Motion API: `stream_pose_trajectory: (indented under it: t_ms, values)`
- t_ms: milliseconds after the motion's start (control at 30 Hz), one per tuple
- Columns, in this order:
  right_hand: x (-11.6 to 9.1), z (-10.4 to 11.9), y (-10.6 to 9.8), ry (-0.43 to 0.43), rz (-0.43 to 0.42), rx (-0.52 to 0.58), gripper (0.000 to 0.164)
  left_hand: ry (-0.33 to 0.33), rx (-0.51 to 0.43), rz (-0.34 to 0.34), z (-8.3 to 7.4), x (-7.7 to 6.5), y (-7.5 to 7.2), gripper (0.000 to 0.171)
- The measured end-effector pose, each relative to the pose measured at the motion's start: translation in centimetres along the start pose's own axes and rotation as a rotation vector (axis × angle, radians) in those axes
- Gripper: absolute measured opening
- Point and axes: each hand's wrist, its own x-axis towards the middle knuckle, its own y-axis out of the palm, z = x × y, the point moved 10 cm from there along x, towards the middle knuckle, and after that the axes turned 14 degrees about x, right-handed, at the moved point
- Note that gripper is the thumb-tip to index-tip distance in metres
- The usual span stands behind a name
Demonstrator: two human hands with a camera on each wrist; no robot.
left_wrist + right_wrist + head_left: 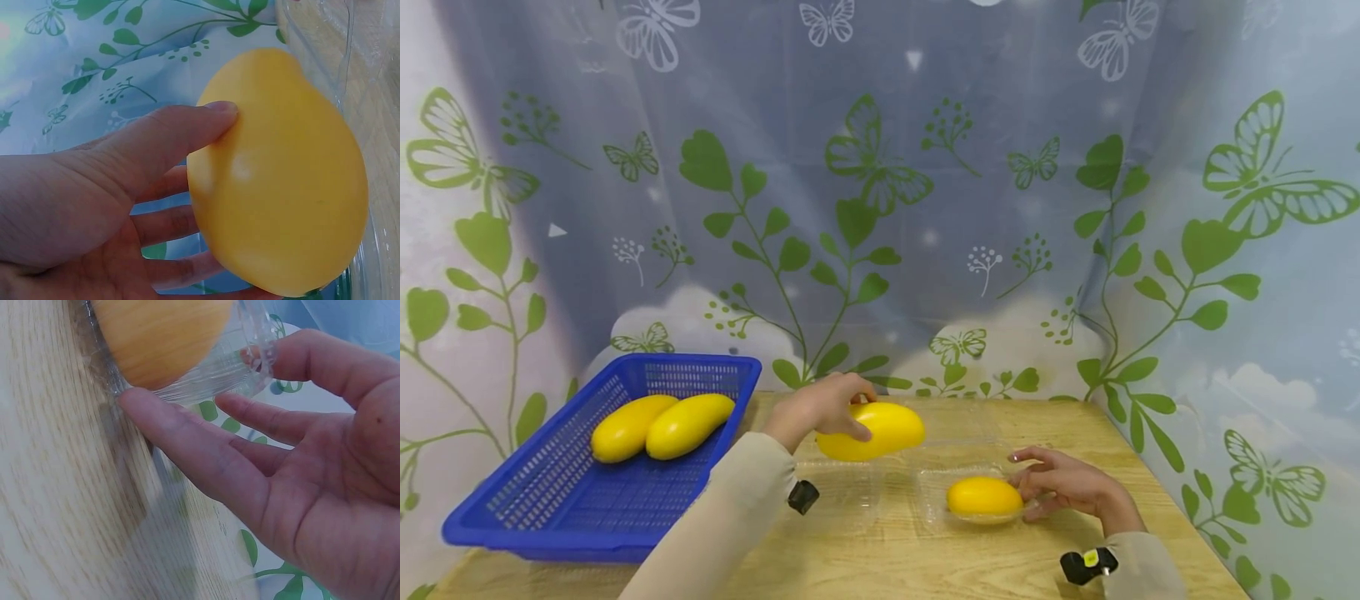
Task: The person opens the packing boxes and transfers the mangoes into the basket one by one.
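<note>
left hand [827, 407] pinching yellow fruit [891, 429] thumb-to-fingers, good against slipping; right hand [1067, 483] spread at clear tray [934, 493], maybe steadying it, see-through plastic hard to read tbh

Yellow fruit [162, 337] and clear tray [215, 378], both cut off by right wrist view's top edge

Yellow fruit [891, 429], blue basket [598, 504], green-butterfly-patterned curtain [925, 254]

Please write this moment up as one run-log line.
left hand: grips yellow fruit, raised | right hand: touches clear container holding another yellow fruit | blue basket: two yellow fruits
</note>
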Motion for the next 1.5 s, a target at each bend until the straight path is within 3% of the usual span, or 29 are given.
stream_pose_trajectory:
  t_ms: [833, 1267, 1500]
  values:
    - [0.1, -0.3, -0.3, -0.001, -0.011, 0.003, 0.073, -0.003, -0.016, -0.023, 2.6, -1.9, -1.7, 0.05]
    - [0.2, -0.3, -0.3, -0.007, -0.005, 0.001, 0.073, -0.053, 0.012, -0.014, 5.0, -3.1, -2.5, 0.052]
    - [0.1, -0.2, -0.2, -0.01, -0.007, -0.006, 0.076, -0.045, 0.032, -0.018, 6.0, -3.7, -3.0, 0.051]
